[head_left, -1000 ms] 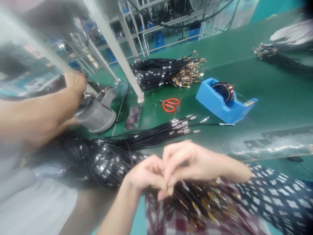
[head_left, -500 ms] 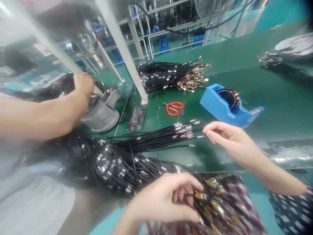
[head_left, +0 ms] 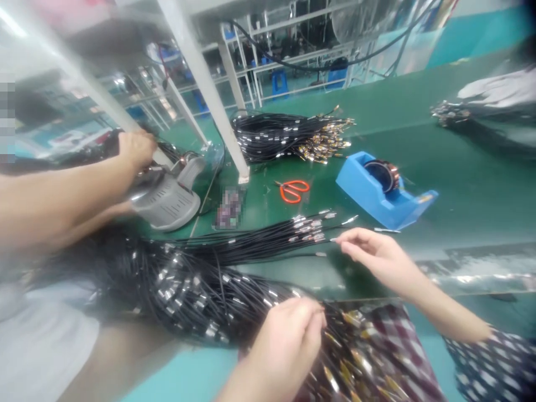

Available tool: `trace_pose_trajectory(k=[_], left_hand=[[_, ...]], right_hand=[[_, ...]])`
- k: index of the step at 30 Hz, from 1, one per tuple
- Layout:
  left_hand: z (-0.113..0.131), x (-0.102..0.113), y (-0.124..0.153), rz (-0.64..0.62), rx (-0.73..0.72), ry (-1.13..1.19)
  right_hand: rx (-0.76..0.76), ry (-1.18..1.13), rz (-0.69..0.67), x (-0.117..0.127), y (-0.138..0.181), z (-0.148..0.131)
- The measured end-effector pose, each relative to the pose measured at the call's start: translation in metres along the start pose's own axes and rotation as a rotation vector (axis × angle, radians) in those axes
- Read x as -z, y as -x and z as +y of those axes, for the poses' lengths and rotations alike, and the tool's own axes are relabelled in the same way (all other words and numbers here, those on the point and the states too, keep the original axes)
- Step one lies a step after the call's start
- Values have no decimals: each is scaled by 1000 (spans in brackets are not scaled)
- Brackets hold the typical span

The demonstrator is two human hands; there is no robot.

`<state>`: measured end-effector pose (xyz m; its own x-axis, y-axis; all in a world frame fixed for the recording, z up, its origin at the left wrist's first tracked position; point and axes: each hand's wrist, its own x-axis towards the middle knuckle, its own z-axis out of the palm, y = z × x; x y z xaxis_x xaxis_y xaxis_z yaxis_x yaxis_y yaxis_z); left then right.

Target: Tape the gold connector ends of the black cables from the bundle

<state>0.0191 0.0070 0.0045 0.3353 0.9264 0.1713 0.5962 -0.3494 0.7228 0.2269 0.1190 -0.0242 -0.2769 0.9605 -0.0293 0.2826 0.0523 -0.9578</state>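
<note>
At one cable tip (head_left: 333,240), right hand (head_left: 379,257) (orange scissors (head_left: 295,191) beyond)

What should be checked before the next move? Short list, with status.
1. Right hand at a cable tip: ok, fingertips reach it; firmness of hold cannot tell.
2. Left hand holding a cable: cannot tell, fingers curled, contents hidden.
3. Tips in the bench row lined up: not ok, staggered, some stick out.
4. Scissors clear of both hands: ok, lying apart on the bench.
5. Dispenser clear of right hand: ok, visible gap.
6. Co-worker's hand clear: ok, off by the grey device.
</note>
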Motion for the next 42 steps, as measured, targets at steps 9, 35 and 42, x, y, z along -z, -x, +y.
trace_pose_trajectory(k=[9,35,42], left_hand=[[-2,-16,0,-244,-99,-181],[-10,-9,-21,198,146,137],[-16,-3,-13,218,353,315]], right_hand=[[303,681,-56,-21,-10,11],[36,319,314,95,26,-12],[-31,609,476,136,-26,-24]])
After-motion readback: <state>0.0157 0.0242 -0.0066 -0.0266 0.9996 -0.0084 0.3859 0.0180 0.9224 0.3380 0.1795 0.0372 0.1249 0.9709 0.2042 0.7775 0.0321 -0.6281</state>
